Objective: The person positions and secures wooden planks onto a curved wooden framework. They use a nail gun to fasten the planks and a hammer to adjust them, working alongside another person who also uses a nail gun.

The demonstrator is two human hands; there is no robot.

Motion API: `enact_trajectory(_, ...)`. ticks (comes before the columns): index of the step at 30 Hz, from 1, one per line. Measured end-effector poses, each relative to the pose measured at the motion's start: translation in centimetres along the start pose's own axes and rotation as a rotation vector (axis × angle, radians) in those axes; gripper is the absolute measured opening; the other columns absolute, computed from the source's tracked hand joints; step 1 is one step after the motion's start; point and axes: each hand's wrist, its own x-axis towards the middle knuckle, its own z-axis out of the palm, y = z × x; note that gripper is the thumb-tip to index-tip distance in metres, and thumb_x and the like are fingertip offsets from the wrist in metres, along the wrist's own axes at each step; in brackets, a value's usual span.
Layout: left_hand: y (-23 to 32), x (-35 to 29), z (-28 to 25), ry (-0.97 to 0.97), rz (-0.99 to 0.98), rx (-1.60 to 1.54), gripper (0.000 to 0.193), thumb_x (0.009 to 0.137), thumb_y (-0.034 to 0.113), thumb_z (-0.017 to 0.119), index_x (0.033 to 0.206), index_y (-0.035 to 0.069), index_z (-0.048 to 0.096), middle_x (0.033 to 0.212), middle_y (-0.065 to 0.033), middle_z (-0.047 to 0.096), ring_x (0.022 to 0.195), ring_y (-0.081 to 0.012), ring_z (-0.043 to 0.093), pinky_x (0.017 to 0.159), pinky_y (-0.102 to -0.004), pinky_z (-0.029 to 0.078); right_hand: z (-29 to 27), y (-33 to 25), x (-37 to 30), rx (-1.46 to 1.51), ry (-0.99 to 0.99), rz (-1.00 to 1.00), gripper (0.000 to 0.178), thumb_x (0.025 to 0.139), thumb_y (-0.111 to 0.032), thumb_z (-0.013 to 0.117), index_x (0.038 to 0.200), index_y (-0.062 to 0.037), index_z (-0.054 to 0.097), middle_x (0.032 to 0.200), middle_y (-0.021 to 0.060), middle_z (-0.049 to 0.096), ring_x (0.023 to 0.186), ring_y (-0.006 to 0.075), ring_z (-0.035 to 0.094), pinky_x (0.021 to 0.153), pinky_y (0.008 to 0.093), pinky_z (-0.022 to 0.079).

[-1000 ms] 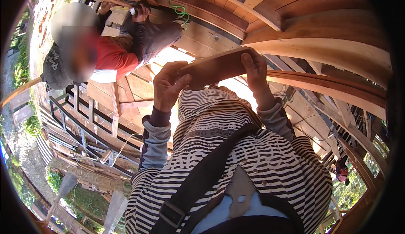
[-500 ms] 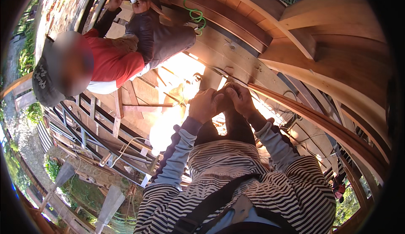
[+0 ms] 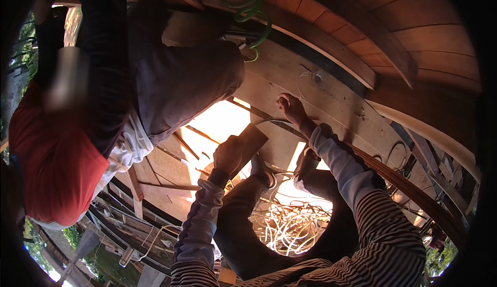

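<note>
In left hand point(image 3: 229, 156), gripping a wooden block point(image 3: 252, 140); with right hand point(image 3: 293, 110) curled farther right, contents unclear; could drop block among near pale strips point(image 3: 291, 229) through slackened grip.

Dark wood, matt and flat-faced, is noted in the block point(image 3: 252, 142). The floor boards point(image 3: 279, 91) are recorded as pale wood, matt, marked by dark spots. Reddish, smooth-looking wood is seen in the wall planks point(image 3: 440, 42). The green coil point(image 3: 250, 16) is judged plastic by look, smooth and faintly glossy. Soft matt cloth is observed in the striped shirt point(image 3: 383, 222) and dark trousers point(image 3: 235, 219). For the pale tangle point(image 3: 287, 227), the material cannot be told.
</note>
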Motion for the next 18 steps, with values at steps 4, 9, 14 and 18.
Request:
enact_trajectory(4, -7.8, 3.6, 2.5, -0.045, -0.024, 0.133, 0.019, 0.086, 0.024, 0.056, 0.090, 0.005, 0.059, 0.079, -0.0182, 0.066, 0.077, -0.0386, 0.064, 0.068, -0.0472, 0.051, 4.6, 0.6, 10.7, 0.505, 0.119, 0.133, 0.033, 0.095, -0.030, 0.049, 0.113, -0.0044, 0.057, 0.097, 0.0074, 0.065, 0.084, 0.0173, 0.063, 0.069, 0.0328, 0.053)
enact_trajectory(9, -14.1, 6.1, 4.5, -0.062, -0.107, 0.165, 0.025, 0.089, 0.027, 0.051, 0.092, 0.004, 0.061, 0.087, -0.0200, 0.065, 0.080, -0.0391, 0.063, 0.068, -0.0452, 0.050, 8.1, 1.9, 16.1, 0.695, 0.114, 0.030, 0.031, 0.092, -0.027, 0.053, 0.115, -0.0063, 0.057, 0.102, 0.0064, 0.064, 0.094, 0.0186, 0.063, 0.079, 0.0378, 0.054)
enact_trajectory(14, -17.6, 6.9, 6.2, 0.024, -0.015, -0.140, 0.026, 0.093, 0.025, 0.047, 0.094, 0.003, 0.060, 0.085, -0.0184, 0.064, 0.079, -0.0384, 0.062, 0.066, -0.0421, 0.049, 9.4, 2.5, 19.8, 0.868, 0.085, -0.075, 0.034, 0.089, -0.026, 0.059, 0.118, -0.0087, 0.057, 0.107, 0.0049, 0.062, 0.097, 0.0168, 0.062, 0.080, 0.0369, 0.054)
enact_trajectory(18, -16.8, 8.5, 4.7, 0.048, 0.058, -0.176, 0.022, 0.092, 0.023, 0.051, 0.094, 0.002, 0.060, 0.086, -0.0150, 0.065, 0.077, -0.0296, 0.063, 0.067, -0.0374, 0.049, 10.4, 2.6, 20.3, 0.941, 0.100, -0.133, 0.035, 0.088, -0.027, 0.061, 0.118, -0.0094, 0.056, 0.107, 0.0046, 0.062, 0.097, 0.0165, 0.062, 0.081, 0.0350, 0.054)
